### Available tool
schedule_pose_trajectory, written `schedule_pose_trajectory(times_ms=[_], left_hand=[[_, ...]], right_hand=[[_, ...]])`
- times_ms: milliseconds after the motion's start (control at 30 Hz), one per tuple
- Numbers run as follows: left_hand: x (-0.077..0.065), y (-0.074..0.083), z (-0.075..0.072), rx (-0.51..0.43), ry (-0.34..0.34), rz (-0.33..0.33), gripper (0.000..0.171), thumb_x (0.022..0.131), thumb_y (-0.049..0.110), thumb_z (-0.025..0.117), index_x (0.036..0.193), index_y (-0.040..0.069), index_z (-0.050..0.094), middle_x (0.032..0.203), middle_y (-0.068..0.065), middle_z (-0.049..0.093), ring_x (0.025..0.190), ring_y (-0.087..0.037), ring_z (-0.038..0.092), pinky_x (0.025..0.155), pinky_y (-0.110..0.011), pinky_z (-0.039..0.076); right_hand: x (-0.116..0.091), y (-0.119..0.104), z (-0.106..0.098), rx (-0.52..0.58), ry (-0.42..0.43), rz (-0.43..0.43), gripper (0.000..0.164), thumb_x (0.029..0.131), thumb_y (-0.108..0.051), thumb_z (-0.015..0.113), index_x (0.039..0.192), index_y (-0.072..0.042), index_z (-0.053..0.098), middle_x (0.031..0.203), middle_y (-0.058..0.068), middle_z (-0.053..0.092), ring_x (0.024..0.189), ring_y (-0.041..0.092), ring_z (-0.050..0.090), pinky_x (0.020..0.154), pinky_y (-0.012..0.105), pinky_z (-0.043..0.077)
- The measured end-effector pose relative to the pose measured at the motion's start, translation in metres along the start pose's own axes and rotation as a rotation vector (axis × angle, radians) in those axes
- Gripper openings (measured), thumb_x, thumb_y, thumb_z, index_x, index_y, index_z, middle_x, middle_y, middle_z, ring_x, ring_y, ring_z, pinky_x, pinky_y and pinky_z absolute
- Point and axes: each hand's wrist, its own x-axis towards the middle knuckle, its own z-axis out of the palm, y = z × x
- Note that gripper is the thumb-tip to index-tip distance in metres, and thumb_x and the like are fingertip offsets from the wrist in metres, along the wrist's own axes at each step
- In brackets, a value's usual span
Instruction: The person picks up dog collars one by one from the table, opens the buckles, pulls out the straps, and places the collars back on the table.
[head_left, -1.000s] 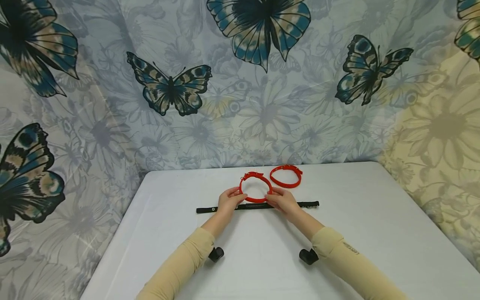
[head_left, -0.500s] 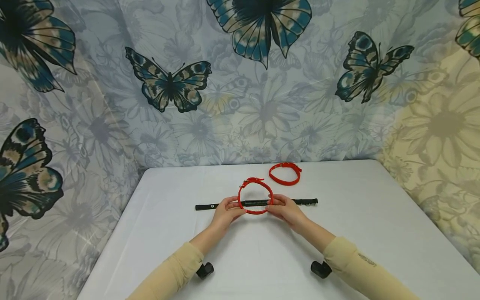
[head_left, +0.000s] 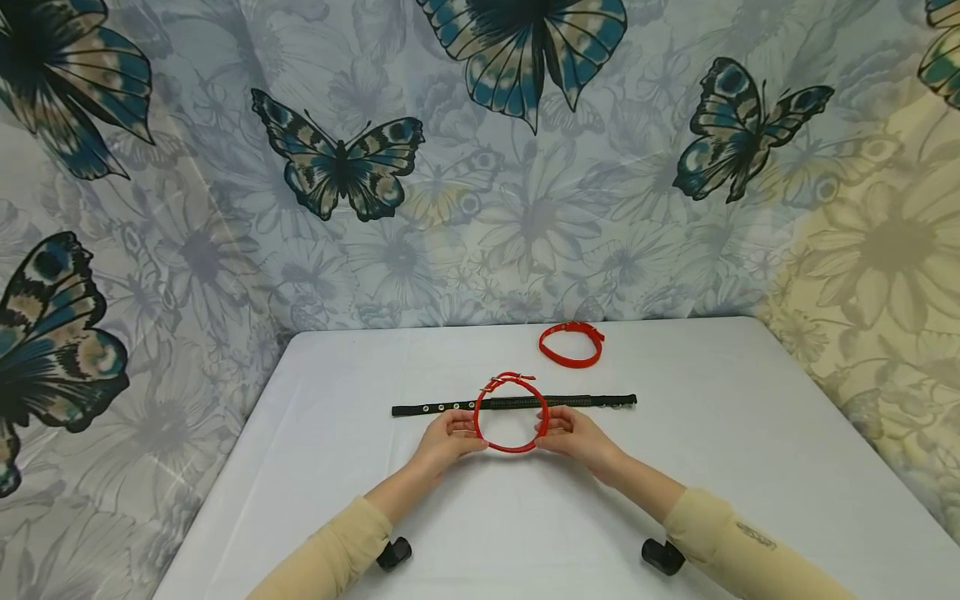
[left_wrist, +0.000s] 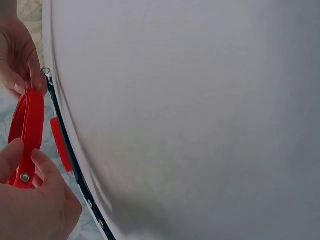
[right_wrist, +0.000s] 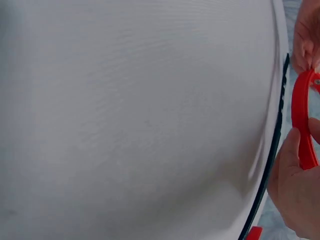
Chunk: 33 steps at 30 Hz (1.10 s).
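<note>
Both hands hold a red buckled collar [head_left: 513, 450] by its two sides, its loop facing the head camera and the buckle at the top. My left hand [head_left: 444, 442] pinches the left side between thumb and fingers; in the left wrist view a metal stud shows on the red band [left_wrist: 34, 120] beside the fingers. On the opposite side my right hand [head_left: 581, 442] pinches the band, and the right wrist view shows thumb and fingers on the red strap [right_wrist: 301, 105]. Behind the hands a black strap [head_left: 600, 401] with metal eyelets lies stretched out flat.
A second red collar [head_left: 572, 362], closed into a loop, lies near the table's back edge. The white-covered table [head_left: 315, 367] meets a butterfly-patterned backdrop [head_left: 540, 217]. Black wrist devices [head_left: 663, 557] sit below both forearms.
Both hands have drawn the held red collar back toward the body, from above the black strap to in front of it. The strap and the other collar stay in place.
</note>
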Motion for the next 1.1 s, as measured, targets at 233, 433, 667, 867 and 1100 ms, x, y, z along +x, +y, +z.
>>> schedule_pose_trajectory(times_ms=[233,433,667,867,1100], left_hand=[[-0.01,-0.001,-0.004,0.075,-0.085,-0.004,0.046,0.072,-0.013,0.076,0.112,-0.007,0.054,0.102,-0.02,0.062,0.083,-0.014,0.062,0.073,-0.025,0.054],[-0.019,-0.003,-0.007,0.185,-0.119,-0.019,0.04,0.071,-0.009,0.078,0.103,-0.002,0.055,0.088,-0.008,0.062,0.079,-0.014,0.06,0.069,-0.025,0.052],[-0.025,-0.009,-0.01,0.332,-0.111,0.046,0.037,0.071,-0.006,0.079,0.1,0.002,0.057,0.085,-0.004,0.061,0.078,-0.014,0.059,0.068,-0.026,0.05],[-0.028,-0.01,-0.009,0.403,-0.127,0.091,0.033,0.074,-0.003,0.079,0.098,0.005,0.057,0.086,-0.001,0.066,0.081,-0.015,0.062,0.068,-0.029,0.05],[-0.031,-0.011,-0.009,0.435,-0.144,0.152,0.031,0.074,-0.003,0.078,0.096,0.006,0.058,0.087,-0.001,0.067,0.082,-0.015,0.064,0.068,-0.029,0.051]], right_hand=[[-0.01,0.006,0.002,-0.079,-0.035,-0.028,0.048,0.083,-0.005,0.075,0.122,0.008,0.05,0.108,0.016,0.063,0.091,0.02,0.06,0.08,0.027,0.054],[-0.019,0.011,0.004,-0.164,-0.08,-0.074,0.04,0.082,-0.007,0.076,0.113,0.004,0.053,0.099,0.009,0.065,0.088,0.021,0.062,0.08,0.03,0.052],[-0.024,0.013,0.008,-0.255,-0.114,-0.113,0.033,0.082,-0.009,0.077,0.106,0.0,0.057,0.097,0.006,0.065,0.087,0.02,0.062,0.079,0.03,0.053],[-0.027,0.013,0.01,-0.31,-0.104,-0.121,0.031,0.081,-0.008,0.077,0.105,-0.002,0.058,0.096,0.006,0.064,0.086,0.02,0.059,0.075,0.032,0.051],[-0.028,0.014,0.012,-0.342,-0.092,-0.126,0.028,0.082,-0.006,0.075,0.105,-0.002,0.059,0.097,0.005,0.063,0.088,0.021,0.056,0.074,0.033,0.05]])
